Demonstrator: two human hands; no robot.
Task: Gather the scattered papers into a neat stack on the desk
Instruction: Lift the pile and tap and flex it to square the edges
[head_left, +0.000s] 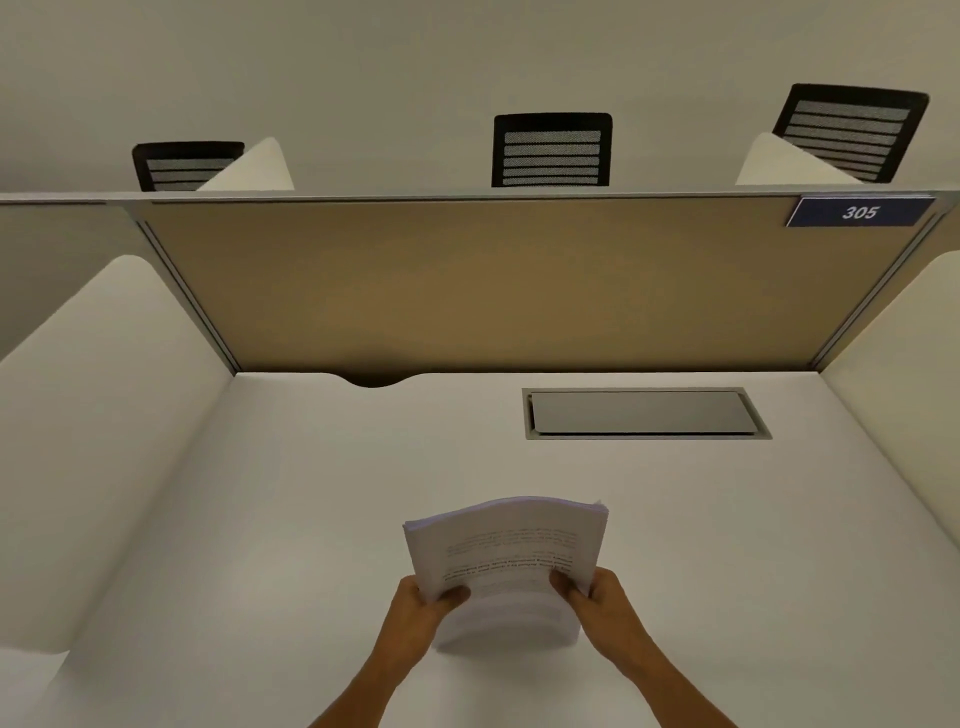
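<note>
1. Thick bundle of white printed paper sheets (506, 558) held up over the near middle of the plain white counter (260, 519). Top edge bows into an arch; lines of black text show on the facing sheet, too blurred to read.
2. Left hand (421, 603) grasps the bundle's lower left corner, thumb on the facing sheet, fingers hidden behind. Grip clenched on the paper.
3. Right hand (597, 592) grasps the lower right corner the same way, thumb on front. Grip clenched on the paper.
4. Lower end of the bundle is motion-blurred; cannot tell whether it touches the counter or hangs just above it.
5. Both bare forearms enter from the bottom edge, angled inward toward the bundle.
6. Grey rectangular metal flap (644, 413) set flush in the counter, far right, well apart from the bundle.
7. Dark half-round cable notch (371, 380) at the counter's back edge, left of centre.
8. Tan fabric partition panel (519, 286) stands behind the counter, white side dividers at either hand.
9. Blue number plate reading 305 (860, 212) at the panel's upper right corner.
10. 3 black mesh chair backs (551, 150) show above the partition.
</note>
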